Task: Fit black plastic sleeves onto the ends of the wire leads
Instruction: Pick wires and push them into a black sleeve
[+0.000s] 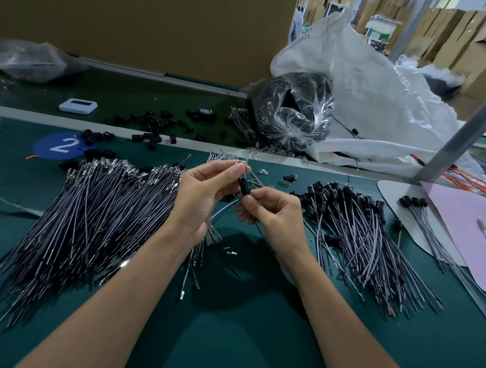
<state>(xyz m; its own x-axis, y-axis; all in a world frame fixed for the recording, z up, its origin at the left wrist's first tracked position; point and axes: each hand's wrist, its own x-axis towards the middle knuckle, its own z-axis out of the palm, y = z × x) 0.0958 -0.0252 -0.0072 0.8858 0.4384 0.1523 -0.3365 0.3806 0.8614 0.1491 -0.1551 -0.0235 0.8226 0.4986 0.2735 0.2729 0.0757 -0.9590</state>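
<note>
Head view. Left hand (200, 193): thumb and forefinger pinch the metal tip of the wire lead (258, 228), held above the green mat (245, 335) at scene centre. Right hand (274, 212): thumb and forefinger pinch the lower end of the black sleeve (245, 187); the other fingers are curled and the wire trails down under the palm. The sleeve sits on the lead between the two hands, just below the tip.

Step in hand, judged: seating the sleeve. Keep lead and sleeve in one line, hold the tip steady and slide the sleeve along it; a kinked wire would likely bind.

Bare leads (92, 214) are heaped left, sleeved leads (353, 223) right, and loose sleeves (153, 125) lie scattered far.

Containers: the clear bag (291, 111), far right, holds a dark mass of black parts; I cannot tell their kind. The white sack (377, 92) behind it sags open, contents mostly hidden.
</note>
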